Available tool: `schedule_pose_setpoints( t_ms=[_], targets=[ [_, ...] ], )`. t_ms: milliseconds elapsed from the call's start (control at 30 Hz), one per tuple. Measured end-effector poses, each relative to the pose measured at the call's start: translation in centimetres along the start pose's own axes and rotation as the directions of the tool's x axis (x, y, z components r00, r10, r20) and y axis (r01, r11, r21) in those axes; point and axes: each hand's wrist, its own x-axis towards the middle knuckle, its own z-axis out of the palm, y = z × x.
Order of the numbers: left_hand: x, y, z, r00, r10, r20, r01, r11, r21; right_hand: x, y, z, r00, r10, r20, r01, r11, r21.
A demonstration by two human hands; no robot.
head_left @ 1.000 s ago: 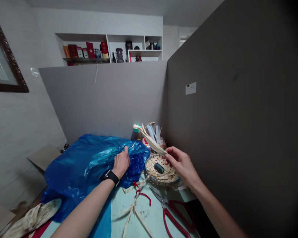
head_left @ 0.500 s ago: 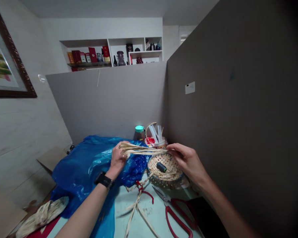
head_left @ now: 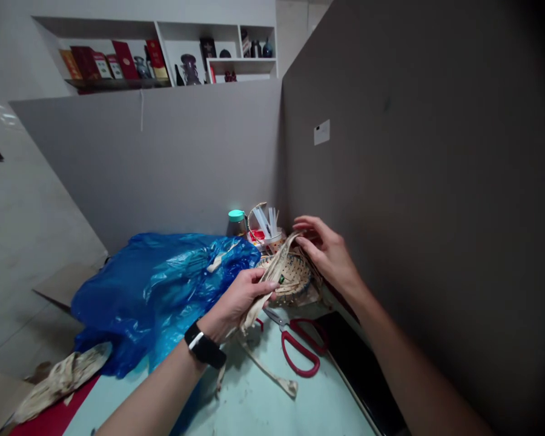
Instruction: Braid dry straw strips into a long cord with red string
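A bundle of pale, dried plant-fibre strips (head_left: 272,274) stretches at a slant between my hands. Around its lower part, the thumb and fingers of my left hand (head_left: 240,298) are closed, with loose ends hanging below. My right hand (head_left: 324,251) pinches the upper end. Behind the bundle stands a round woven basket (head_left: 300,275), partly covered by it; a dark spool (head_left: 282,279) inside is mostly hidden. Red-handled scissors (head_left: 300,345) lie on the table below my hands. Another strip (head_left: 272,372) trails across the tabletop.
A crumpled blue plastic bag (head_left: 163,290) covers the table's left side, with a pale scrap (head_left: 221,257) on it. Behind the basket are a teal-lidded jar (head_left: 237,223) and a cup of white sticks (head_left: 273,241). A black flat object (head_left: 358,369) lies at right, beside grey partitions (head_left: 390,181).
The strips went from level to slanted as my left hand moved lower and closer to me. A pale scrap now shows on the blue bag. The view has shifted right and down.
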Motion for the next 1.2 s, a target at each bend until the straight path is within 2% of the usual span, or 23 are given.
schedule_pose_setpoints(
  t_ms=[67, 133, 167, 233, 267, 333, 400, 467, 567, 633, 767, 833, 900, 933, 1033, 1133, 1200],
  targets=[
    [0.5, -0.7, 0.9, 0.995, 0.056, -0.078, -0.058, 0.998, -0.030, -0.7, 0.2, 0.4, 0.980, 0.186, -0.073, -0.175, 0.976, 0.131],
    [0.9, -1.3, 1.8, 0.990, 0.112, -0.087, -0.115, 0.993, -0.031, -1.9, 0.7, 1.0, 0.947, 0.317, 0.060, -0.322, 0.924, 0.207],
    [1.1, -1.6, 2.4, 0.988, 0.138, -0.069, -0.140, 0.990, -0.025, -2.5, 1.1, 1.2, 0.929, 0.333, 0.162, -0.361, 0.911, 0.201],
    [1.6, -2.2, 3.3, 0.987, 0.158, -0.026, -0.159, 0.987, -0.019, -3.9, 2.0, 1.4, 0.910, 0.296, 0.289, -0.346, 0.927, 0.141],
    [1.9, -2.6, 3.6, 0.989, 0.147, -0.011, -0.147, 0.988, -0.037, -4.4, 2.5, 1.3, 0.918, 0.278, 0.282, -0.318, 0.942, 0.104],
    [2.4, -3.3, 4.0, 0.996, 0.084, 0.004, -0.083, 0.992, -0.097, -5.0, 3.5, 0.6, 0.948, 0.276, 0.160, -0.285, 0.958, 0.033],
    [2.8, -3.8, 4.0, 1.000, 0.021, -0.008, -0.022, 0.990, -0.136, -5.2, 4.3, -0.4, 0.947, 0.312, 0.075, -0.310, 0.950, -0.032],
    [3.1, -4.0, 3.7, 0.998, 0.007, -0.056, -0.012, 0.995, -0.103, -5.3, 4.8, -1.4, 0.931, 0.354, 0.090, -0.341, 0.931, -0.130],
    [3.5, -4.2, 3.3, 0.993, 0.010, -0.119, -0.011, 1.000, -0.006, -5.6, 4.8, -2.3, 0.915, 0.378, 0.143, -0.308, 0.880, -0.361],
    [3.7, -4.5, 3.3, 0.994, -0.004, -0.105, 0.004, 1.000, 0.002, -5.9, 4.6, -2.3, 0.920, 0.371, 0.122, -0.279, 0.843, -0.460],
    [3.9, -5.0, 3.6, 0.997, 0.002, -0.078, -0.003, 1.000, -0.019, -6.5, 3.9, -1.5, 0.952, 0.304, 0.043, -0.239, 0.820, -0.520],
    [3.8, -5.1, 3.5, 0.994, 0.039, -0.105, -0.042, 0.999, -0.021, -6.6, 3.6, -0.8, 0.959, 0.264, 0.103, -0.196, 0.882, -0.429],
    [3.6, -5.0, 3.4, 0.986, 0.091, -0.140, -0.096, 0.995, -0.032, -6.7, 3.5, 0.0, 0.930, 0.284, 0.232, -0.234, 0.947, -0.220],
    [3.4, -4.9, 3.3, 0.981, 0.118, -0.154, -0.126, 0.991, -0.039, -6.8, 3.5, 0.5, 0.904, 0.306, 0.299, -0.285, 0.952, -0.112],
    [3.0, -4.5, 3.1, 0.965, 0.179, -0.192, -0.194, 0.979, -0.061, -7.0, 3.8, 1.5, 0.832, 0.353, 0.428, -0.436, 0.893, 0.110],
    [2.8, -4.2, 2.9, 0.957, 0.200, -0.209, -0.222, 0.971, -0.091, -7.1, 3.7, 2.0, 0.821, 0.365, 0.438, -0.505, 0.823, 0.261],
    [2.7, -4.0, 2.8, 0.957, 0.192, -0.217, -0.218, 0.970, -0.107, -7.0, 3.4, 2.0, 0.834, 0.387, 0.393, -0.515, 0.801, 0.306]
  ],
)
